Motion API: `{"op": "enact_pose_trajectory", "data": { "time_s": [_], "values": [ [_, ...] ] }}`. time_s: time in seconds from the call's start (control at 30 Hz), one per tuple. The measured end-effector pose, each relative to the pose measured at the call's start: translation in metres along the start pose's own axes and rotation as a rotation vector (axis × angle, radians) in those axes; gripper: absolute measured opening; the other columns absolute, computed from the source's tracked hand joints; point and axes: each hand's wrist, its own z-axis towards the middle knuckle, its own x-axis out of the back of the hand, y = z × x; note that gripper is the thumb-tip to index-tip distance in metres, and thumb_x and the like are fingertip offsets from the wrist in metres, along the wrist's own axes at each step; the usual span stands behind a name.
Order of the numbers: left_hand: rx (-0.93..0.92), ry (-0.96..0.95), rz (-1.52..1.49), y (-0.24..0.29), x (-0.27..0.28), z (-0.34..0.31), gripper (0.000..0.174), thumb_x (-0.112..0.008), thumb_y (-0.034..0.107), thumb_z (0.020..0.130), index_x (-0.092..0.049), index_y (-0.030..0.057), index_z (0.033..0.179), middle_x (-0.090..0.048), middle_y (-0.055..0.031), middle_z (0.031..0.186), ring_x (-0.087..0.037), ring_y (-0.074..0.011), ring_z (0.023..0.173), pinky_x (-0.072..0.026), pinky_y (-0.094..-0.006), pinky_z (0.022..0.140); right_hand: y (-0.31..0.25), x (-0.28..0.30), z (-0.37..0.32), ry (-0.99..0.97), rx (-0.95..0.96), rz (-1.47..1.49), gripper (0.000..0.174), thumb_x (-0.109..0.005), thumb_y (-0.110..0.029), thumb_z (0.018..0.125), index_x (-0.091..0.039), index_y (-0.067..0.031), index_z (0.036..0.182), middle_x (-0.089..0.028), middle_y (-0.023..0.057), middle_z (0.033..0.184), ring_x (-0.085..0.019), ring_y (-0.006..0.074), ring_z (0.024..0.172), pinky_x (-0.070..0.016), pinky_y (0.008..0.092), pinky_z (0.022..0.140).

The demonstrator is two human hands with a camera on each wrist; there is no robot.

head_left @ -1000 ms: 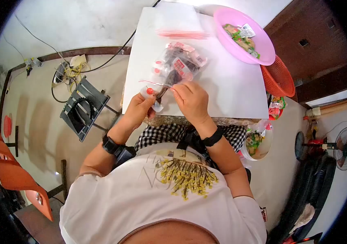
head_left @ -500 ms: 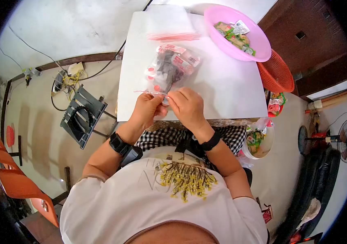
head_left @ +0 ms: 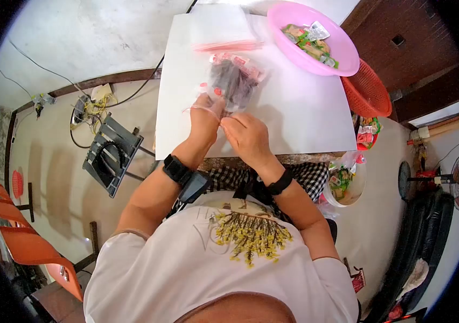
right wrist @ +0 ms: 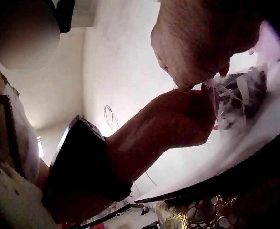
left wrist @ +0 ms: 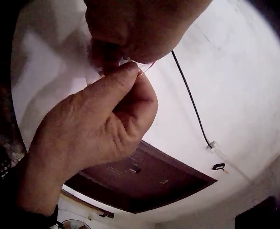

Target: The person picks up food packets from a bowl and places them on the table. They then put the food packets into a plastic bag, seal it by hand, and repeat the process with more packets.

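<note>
On the white table a clear plastic bag with a pinkish-red strip along its mouth holds several dark packets with red and white labels. My left hand is at the bag's mouth, its strip crossing the back of the hand. Its fingers point toward the packets and are mostly hidden, so I cannot tell how they are bent. Beside it my right hand pinches the edge of the bag mouth between thumb and forefinger. In the left wrist view the right hand shows this pinch, with a thin red line beyond the fingertips.
A stack of flat clear bags with red edges lies at the table's back. At the right corner stand a pink basin with packets and an orange-red basket. A white bucket is beside the table's front right.
Earlier both hands were close together at the bag mouth. The left hand has moved forward onto the bag, toward the packets, while the right hand keeps its pinch nearly in place.
</note>
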Motion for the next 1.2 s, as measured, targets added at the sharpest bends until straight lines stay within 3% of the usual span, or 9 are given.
{"op": "enact_pose_trajectory", "data": {
  "time_s": [0.13,0.23,0.33,0.43,0.63,0.83,1.03,1.17,1.2],
  "values": [
    [0.077,0.111,-0.051,-0.006,-0.008,0.013,0.014,-0.062,0.012,0.091,-0.056,-0.0001,0.095,-0.062,-0.0070,0.084,-0.062,-0.0160,0.068,-0.0485,-0.0258,0.058,0.002,0.001,-0.003,-0.028,-0.007,-0.038,0.008,-0.064,-0.008,0.074,-0.059,-0.0104,0.080,-0.052,0.0070,0.071,-0.058,0.0281,0.066,-0.0477,0.0396,0.054],
    [0.193,0.068,-0.095,0.009,-0.007,0.008,0.017,-0.064,0.013,0.086,-0.055,-0.0011,0.088,-0.058,-0.0076,0.069,-0.058,-0.0148,0.057,-0.0451,-0.0270,0.047,0.001,0.004,-0.003,-0.030,-0.011,-0.040,0.008,-0.064,-0.008,0.074,-0.059,-0.0101,0.080,-0.053,0.0070,0.072,-0.058,0.0282,0.066,-0.0478,0.0396,0.054],
    [0.352,-0.073,-0.120,0.022,0.001,-0.008,0.014,-0.062,0.018,0.091,-0.058,0.0051,0.091,-0.060,-0.0048,0.075,-0.058,-0.0130,0.059,-0.0452,-0.0242,0.047,0.002,0.004,-0.004,-0.018,-0.027,-0.050,0.008,-0.064,-0.009,0.074,-0.059,-0.0100,0.080,-0.055,0.0069,0.073,-0.059,0.0282,0.066,-0.0479,0.0395,0.054],
    [0.384,-0.186,-0.212,0.014,0.010,-0.012,0.015,-0.064,0.020,0.089,-0.057,0.0068,0.088,-0.059,-0.0035,0.074,-0.056,-0.0125,0.057,-0.0435,-0.0241,0.046,0.003,0.005,-0.001,-0.015,-0.025,-0.039,0.008,-0.065,-0.009,0.075,-0.059,-0.0101,0.080,-0.056,0.0068,0.073,-0.059,0.0281,0.066,-0.0479,0.0393,0.054],
    [0.295,-0.042,-0.249,0.018,-0.011,-0.002,0.015,-0.063,0.018,0.089,-0.057,0.0071,0.081,-0.057,-0.0020,0.072,-0.052,-0.0117,0.056,-0.0415,-0.0246,0.047,0.002,0.003,-0.001,-0.028,-0.032,-0.008,0.009,-0.066,-0.007,0.076,-0.061,-0.0089,0.083,-0.056,0.0077,0.075,-0.059,0.0289,0.066,-0.0474,0.0391,0.055],
    [0.315,-0.160,-0.179,0.014,0.006,-0.002,0.013,-0.060,0.014,0.090,-0.064,0.0013,0.092,-0.062,-0.0037,0.078,-0.058,-0.0111,0.064,-0.0469,-0.0245,0.055,0.004,0.000,-0.010,0.000,-0.039,-0.036,0.016,-0.069,-0.004,0.075,-0.060,-0.0072,0.087,-0.057,0.0097,0.076,-0.058,0.0310,0.067,-0.0473,0.0390,0.057],
    [0.155,-0.265,0.256,0.020,0.056,-0.065,0.017,-0.060,0.010,0.092,-0.065,-0.0024,0.102,-0.065,-0.0040,0.080,-0.062,-0.0110,0.069,-0.0526,-0.0240,0.063,0.005,0.002,-0.031,-0.075,-0.052,-0.035,0.018,-0.068,-0.004,0.075,-0.057,-0.0075,0.088,-0.057,0.0108,0.097,-0.059,0.0323,0.084,-0.0493,0.0410,0.065],
    [-0.613,-0.193,0.909,0.033,0.090,-0.067,0.012,-0.066,0.008,0.084,-0.070,0.0073,0.095,-0.060,-0.0057,0.068,-0.059,-0.0198,0.055,-0.0479,-0.0309,0.050,0.004,0.009,-0.034,-0.117,0.077,-0.181,0.022,-0.070,-0.007,0.075,-0.061,-0.0095,0.095,-0.054,0.0106,0.116,-0.055,0.0319,0.103,-0.0475,0.0421,0.079],
    [-0.545,-0.240,1.021,0.039,0.097,-0.068,0.020,-0.065,0.010,0.084,-0.070,0.0141,0.102,-0.062,-0.0072,0.085,-0.063,-0.0249,0.073,-0.0491,-0.0368,0.061,0.002,0.010,-0.032,-0.116,0.121,-0.225,0.024,-0.071,-0.008,0.075,-0.062,-0.0102,0.097,-0.053,0.0105,0.120,-0.053,0.0318,0.108,-0.0465,0.0421,0.083]
  ]
}}
